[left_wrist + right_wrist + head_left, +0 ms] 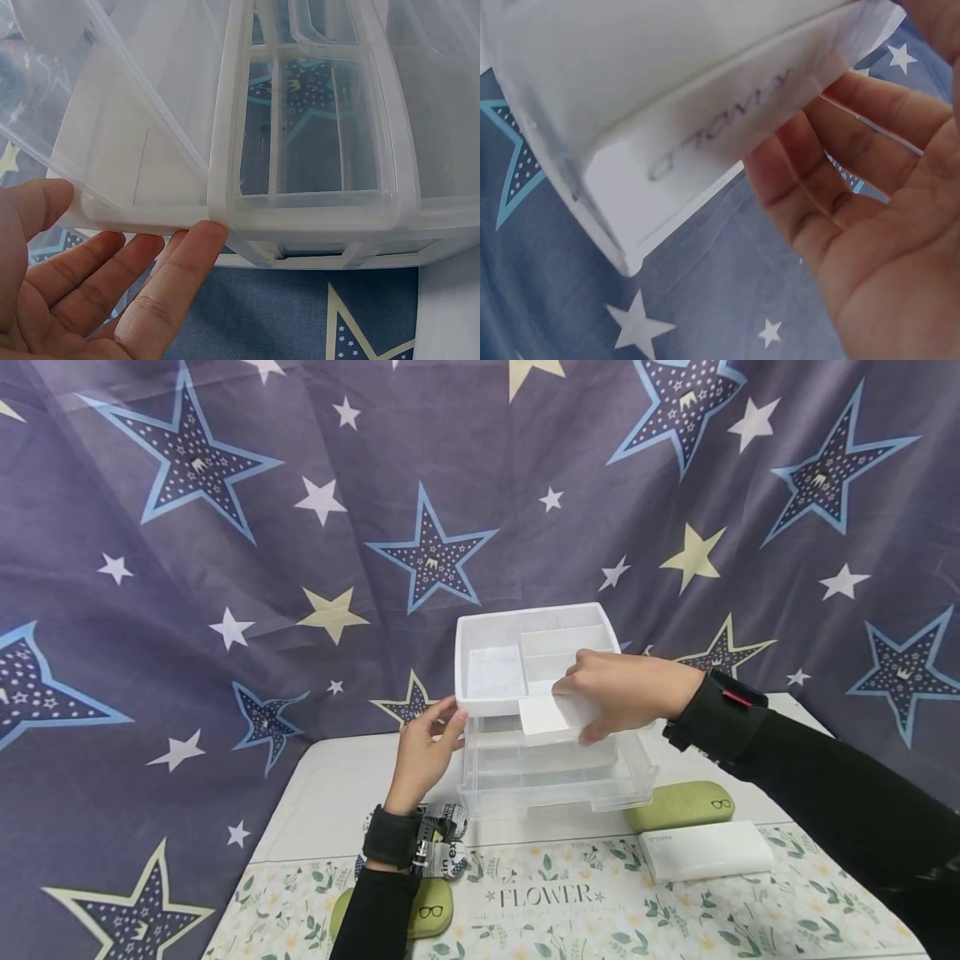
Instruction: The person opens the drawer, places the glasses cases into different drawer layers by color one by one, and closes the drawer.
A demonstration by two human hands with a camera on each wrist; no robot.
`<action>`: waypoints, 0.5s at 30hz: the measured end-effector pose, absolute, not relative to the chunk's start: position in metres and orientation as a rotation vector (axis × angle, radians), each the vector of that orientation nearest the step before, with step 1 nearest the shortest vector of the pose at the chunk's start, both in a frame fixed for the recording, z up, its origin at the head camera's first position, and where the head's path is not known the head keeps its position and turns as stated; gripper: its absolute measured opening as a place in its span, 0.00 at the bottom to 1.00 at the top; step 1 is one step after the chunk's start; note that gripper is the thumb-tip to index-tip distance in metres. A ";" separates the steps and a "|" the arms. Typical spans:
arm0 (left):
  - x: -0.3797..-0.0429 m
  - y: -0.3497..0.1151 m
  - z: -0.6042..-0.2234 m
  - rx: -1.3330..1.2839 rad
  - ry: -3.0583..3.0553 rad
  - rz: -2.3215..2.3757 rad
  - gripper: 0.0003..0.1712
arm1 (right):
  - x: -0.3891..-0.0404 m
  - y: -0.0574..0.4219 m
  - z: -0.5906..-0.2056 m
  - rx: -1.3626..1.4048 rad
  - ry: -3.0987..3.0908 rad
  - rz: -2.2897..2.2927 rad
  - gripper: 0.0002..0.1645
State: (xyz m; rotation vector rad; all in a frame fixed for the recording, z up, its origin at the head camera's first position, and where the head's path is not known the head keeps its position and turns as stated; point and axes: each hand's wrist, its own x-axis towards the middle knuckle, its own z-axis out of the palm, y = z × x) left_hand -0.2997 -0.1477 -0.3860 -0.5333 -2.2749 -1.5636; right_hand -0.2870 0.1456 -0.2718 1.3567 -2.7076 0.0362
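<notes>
A clear plastic drawer organizer (pixel 555 781) with a white top tray (pixel 495 708) stands at the middle of the table. My left hand (pixel 426 752) grips the tray's front left corner, thumb (pixel 45 202) and fingertips on either side of it in the left wrist view. At the tray's front, my right hand (pixel 618 693) pinches a flat white panel (pixel 542 716) that overlaps the front rim. Dark lettering shows on this panel (pixel 727 131) in the right wrist view, fingers at its edge. Several compartments divide the tray; a bare whitish floor shows in the left one.
Right of the organizer lie a green glasses case (pixel 678 806) and a white box (pixel 705 852). By my left forearm are a black-and-white printed bundle (pixel 442 843) and another green case (pixel 431 910). A star-patterned curtain (pixel 300 568) hangs behind the table (pixel 352 777).
</notes>
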 end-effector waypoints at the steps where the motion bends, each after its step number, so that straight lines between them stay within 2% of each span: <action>1: -0.300 -0.148 -0.386 -0.533 -2.273 -1.565 0.23 | -0.287 0.143 -0.272 1.369 -2.708 0.038 0.25; 15: -0.300 -0.149 -0.388 -0.513 -2.270 -1.555 0.23 | -0.291 0.126 -0.288 1.404 -2.749 0.077 0.28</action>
